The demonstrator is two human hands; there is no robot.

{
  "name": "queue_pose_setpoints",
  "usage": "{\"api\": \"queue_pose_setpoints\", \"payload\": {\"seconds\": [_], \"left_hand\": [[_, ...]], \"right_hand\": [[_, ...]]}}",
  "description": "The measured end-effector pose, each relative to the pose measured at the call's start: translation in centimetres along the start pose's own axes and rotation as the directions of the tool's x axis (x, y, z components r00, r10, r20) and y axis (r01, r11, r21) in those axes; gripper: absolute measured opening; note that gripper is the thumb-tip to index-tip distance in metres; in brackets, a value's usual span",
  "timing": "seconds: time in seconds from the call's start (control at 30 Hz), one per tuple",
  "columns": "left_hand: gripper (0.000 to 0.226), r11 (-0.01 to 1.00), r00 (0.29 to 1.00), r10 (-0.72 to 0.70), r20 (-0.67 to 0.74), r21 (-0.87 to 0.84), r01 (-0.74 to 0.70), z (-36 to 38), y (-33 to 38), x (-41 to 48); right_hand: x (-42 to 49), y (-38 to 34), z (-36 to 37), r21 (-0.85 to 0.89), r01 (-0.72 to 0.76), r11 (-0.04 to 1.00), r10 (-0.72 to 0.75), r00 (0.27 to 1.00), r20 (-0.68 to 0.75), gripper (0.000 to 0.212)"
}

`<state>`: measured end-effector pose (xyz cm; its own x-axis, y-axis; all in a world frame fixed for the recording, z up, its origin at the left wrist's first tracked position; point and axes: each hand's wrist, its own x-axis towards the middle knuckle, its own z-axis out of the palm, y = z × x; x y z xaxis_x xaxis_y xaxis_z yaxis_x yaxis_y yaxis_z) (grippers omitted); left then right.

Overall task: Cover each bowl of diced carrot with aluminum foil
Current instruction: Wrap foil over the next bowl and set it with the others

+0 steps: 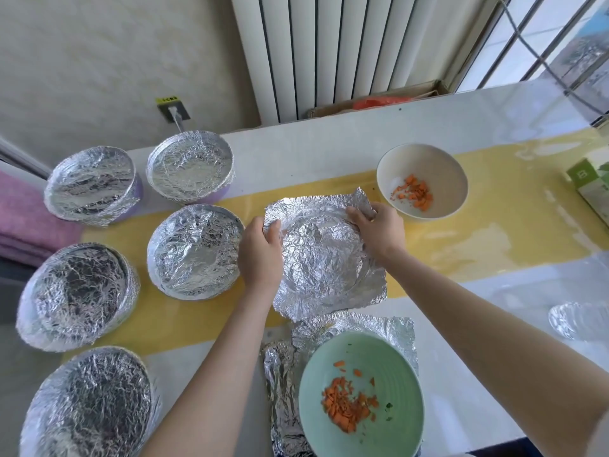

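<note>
A crinkled foil sheet [321,258] lies over a bowl at the table's middle, its corners sticking out loose. My left hand [262,250] grips the foil's left edge, and my right hand [379,227] grips its far right corner. A white bowl [425,159] with diced carrot stands uncovered just right of my right hand. Close to me, a green bowl [389,357] of diced carrot sits uncovered on spare foil sheets [283,374].
Several foil-covered bowls stand to the left, the nearest being one [194,250] beside my left hand. A green box [590,183] sits at the right edge, crumpled foil [580,319] at the near right, and a pink towel [23,219] at the far left.
</note>
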<state>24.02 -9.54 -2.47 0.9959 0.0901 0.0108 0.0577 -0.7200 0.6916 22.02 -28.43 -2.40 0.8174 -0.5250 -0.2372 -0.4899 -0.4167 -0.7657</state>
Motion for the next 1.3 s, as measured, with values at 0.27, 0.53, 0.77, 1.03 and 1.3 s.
{"api": "queue_pose_setpoints", "payload": {"seconds": [0.27,0.53,0.77,1.03,1.3], "left_hand": [[0.032,0.971,0.999,0.030,-0.035,0.237,-0.021,0.8,0.2,0.3],[0.029,0.953,0.998,0.057,-0.014,0.298,-0.050,0.6,-0.1,0.6],[0.026,0.981,0.996,0.034,-0.088,0.196,-0.016,-0.1,0.0,1.2],[0.013,0.799,0.980,0.050,-0.191,-0.581,-0.154,-3.5,3.5,3.0],[0.018,0.360,0.981,-0.182,-0.072,-0.933,-0.002,-5.7,4.5,1.4]], "right_hand": [[0.2,0.3,0.5,-0.221,0.057,0.974,-0.062,0.998,-0.014,0.044],[-0.3,0.8,0.6,-0.240,0.091,0.967,-0.102,0.994,-0.032,0.050],[-0.1,0.2,0.2,-0.187,0.114,0.976,-0.130,0.989,-0.073,0.049],[0.3,-4.5,-2.8,-0.130,0.346,0.929,-0.369,0.887,-0.277,0.030],[-0.9,-4.6,-4.3,0.675,0.080,0.733,-0.234,0.962,0.141,0.051]]}}
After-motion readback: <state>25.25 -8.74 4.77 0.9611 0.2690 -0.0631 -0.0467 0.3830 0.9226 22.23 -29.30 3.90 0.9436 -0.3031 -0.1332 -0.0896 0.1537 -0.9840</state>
